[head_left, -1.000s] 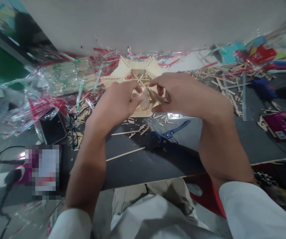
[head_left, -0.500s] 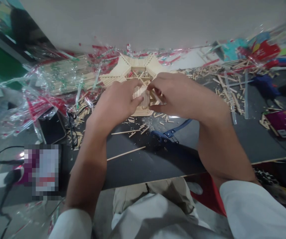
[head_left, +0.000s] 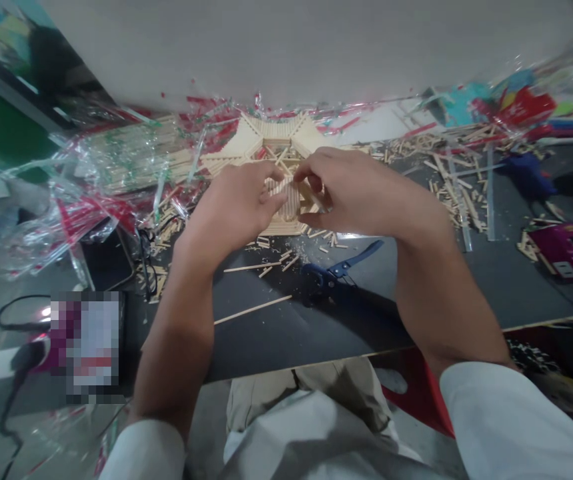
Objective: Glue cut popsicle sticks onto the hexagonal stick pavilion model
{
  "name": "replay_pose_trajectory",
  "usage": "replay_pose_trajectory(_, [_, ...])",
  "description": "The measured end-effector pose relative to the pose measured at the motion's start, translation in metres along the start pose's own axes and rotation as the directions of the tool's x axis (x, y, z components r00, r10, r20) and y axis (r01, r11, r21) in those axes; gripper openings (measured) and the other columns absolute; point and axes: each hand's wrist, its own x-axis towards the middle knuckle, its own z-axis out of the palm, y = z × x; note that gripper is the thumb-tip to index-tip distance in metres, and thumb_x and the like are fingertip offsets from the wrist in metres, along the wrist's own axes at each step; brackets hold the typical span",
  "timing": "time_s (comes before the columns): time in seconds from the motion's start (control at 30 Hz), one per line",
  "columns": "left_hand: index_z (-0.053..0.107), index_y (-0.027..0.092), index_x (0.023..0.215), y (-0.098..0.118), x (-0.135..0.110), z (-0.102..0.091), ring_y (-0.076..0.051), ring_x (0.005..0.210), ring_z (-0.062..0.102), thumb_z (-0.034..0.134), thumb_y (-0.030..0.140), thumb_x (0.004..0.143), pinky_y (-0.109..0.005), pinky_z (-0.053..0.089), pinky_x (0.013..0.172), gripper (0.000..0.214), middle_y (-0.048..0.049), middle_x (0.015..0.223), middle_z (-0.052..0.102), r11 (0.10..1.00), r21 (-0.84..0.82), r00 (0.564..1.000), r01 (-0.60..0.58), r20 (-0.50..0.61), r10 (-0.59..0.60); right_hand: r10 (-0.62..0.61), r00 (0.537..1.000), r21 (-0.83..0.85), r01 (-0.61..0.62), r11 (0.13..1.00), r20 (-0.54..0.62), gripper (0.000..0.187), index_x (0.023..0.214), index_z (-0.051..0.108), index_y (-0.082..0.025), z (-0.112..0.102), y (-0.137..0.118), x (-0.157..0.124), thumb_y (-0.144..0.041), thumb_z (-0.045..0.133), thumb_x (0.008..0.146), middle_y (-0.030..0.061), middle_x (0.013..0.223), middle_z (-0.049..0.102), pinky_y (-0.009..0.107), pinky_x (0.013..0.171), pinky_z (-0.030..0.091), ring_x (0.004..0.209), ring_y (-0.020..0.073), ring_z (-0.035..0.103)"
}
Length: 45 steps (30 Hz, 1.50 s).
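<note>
**Item: slatted panel (head_left: 289, 199), part of a stick model (head_left: 276, 133)**

Location: far middle of the dark worktop (head_left: 276, 340), close to the wall. The panel stands at the model's 6 o'clock side, between the two hands. The model's fanned roof sections spread behind it from 10 to 2 o'clock.

Hold: the left hand (head_left: 234, 210) comes in from 8 o'clock, its fingers pinched on the panel's left edge. The right hand (head_left: 361, 193) comes in from 4 o'clock, thumb and forefinger closed on the right edge. Whether they also nip a single loose stick there cannot be told.

Handling, as judged: very light. Each stick is stiff along its length but thin and easily snapped. The joints are probably the weak points, so the piece looks fragile under twist or squeeze. The dry wood should give good friction and little slip. Best taken by opposite edges of the panel with fingertips and light pressure, as here, or by the solid base strip at its 6 o'clock. The roof tips and open lattice look poor places to grip.

Surroundings:
- blue-handled cutters (head_left: 336, 270), at 5 o'clock of the panel, lying on the worktop
- one long stick (head_left: 254, 309), at 7 o'clock, apart from the hands
- offcuts (head_left: 449, 177), scattered at 3 o'clock
- crumpled cellophane wrap (head_left: 116, 160), at 9 o'clock
- magenta box (head_left: 564, 248), far right, well apart
</note>
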Motion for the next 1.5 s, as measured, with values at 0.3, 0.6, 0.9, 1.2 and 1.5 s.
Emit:
replay_pose_trajectory(0.3, [0.073, 0.027, 0.127, -0.002, 0.000, 0.002, -0.027, 0.100, 0.071, 0.062, 0.033, 0.091, -0.038, 0.052, 0.095, 0.037, -0.0049, 0.095, 0.077, 1.000, -0.025, 1.000, -0.006, -0.001, 0.006, -0.041, 0.999, -0.030, 0.042, 0.999, 0.028, 0.016, 0.100, 0.063, -0.020, -0.007, -0.007, -0.001, -0.026, 0.070, 0.087, 0.0109, 0.104, 0.070, 0.038, 0.078, 0.042, 0.096, 0.0303, 0.064])
replay_pose_trajectory(0.6, [0.072, 0.028, 0.127, -0.003, -0.001, 0.004, -0.027, 0.100, 0.071, 0.062, 0.033, 0.092, -0.038, 0.051, 0.095, 0.037, -0.0042, 0.092, 0.076, 1.000, -0.025, 1.000, -0.001, 0.001, 0.001, 0.079, 0.997, -0.016, -0.079, 0.997, -0.027, 0.039, 0.108, 0.064, -0.023, -0.006, -0.003, 0.000, -0.037, 0.085, 0.079, 0.0078, 0.101, 0.070, 0.038, 0.072, 0.045, 0.088, 0.0289, 0.065])
replay_pose_trajectory(0.9, [0.066, 0.027, 0.139, -0.001, -0.002, 0.004, -0.033, 0.107, 0.071, 0.062, 0.032, 0.093, -0.041, 0.052, 0.094, 0.046, -0.0078, 0.103, 0.078, 0.999, 0.038, 1.000, 0.013, 0.010, -0.013, 0.054, 0.998, 0.000, -0.054, 0.999, -0.012, 0.021, 0.092, 0.063, -0.023, -0.005, -0.006, 0.002, -0.035, 0.079, 0.085, 0.0092, 0.095, 0.070, 0.039, 0.076, 0.044, 0.092, 0.0298, 0.065])
replay_pose_trajectory(1.2, [0.068, 0.030, 0.138, 0.002, -0.004, 0.008, -0.034, 0.112, 0.071, 0.059, 0.032, 0.095, -0.045, 0.049, 0.103, 0.044, -0.0048, 0.092, 0.076, 0.997, 0.075, 1.000, -0.011, 0.006, 0.011, -0.029, 1.000, -0.096, 0.029, 0.995, -0.005, 0.027, 0.078, 0.054, -0.024, -0.008, -0.008, 0.002, -0.034, 0.077, 0.088, 0.0065, 0.090, 0.069, 0.038, 0.071, 0.044, 0.083, 0.0260, 0.064])
replay_pose_trajectory(1.5, [0.064, 0.026, 0.145, 0.006, -0.004, 0.005, -0.037, 0.110, 0.071, 0.057, 0.033, 0.097, -0.047, 0.051, 0.098, 0.048, -0.0082, 0.097, 0.078, 0.988, 0.154, 0.999, 0.003, 0.046, -0.010, -0.032, 0.997, -0.139, 0.042, 0.989, 0.074, 0.022, 0.076, 0.061, -0.021, -0.010, -0.008, 0.003, -0.034, 0.067, 0.092, 0.0080, 0.083, 0.065, 0.036, 0.072, 0.040, 0.080, 0.0242, 0.061])
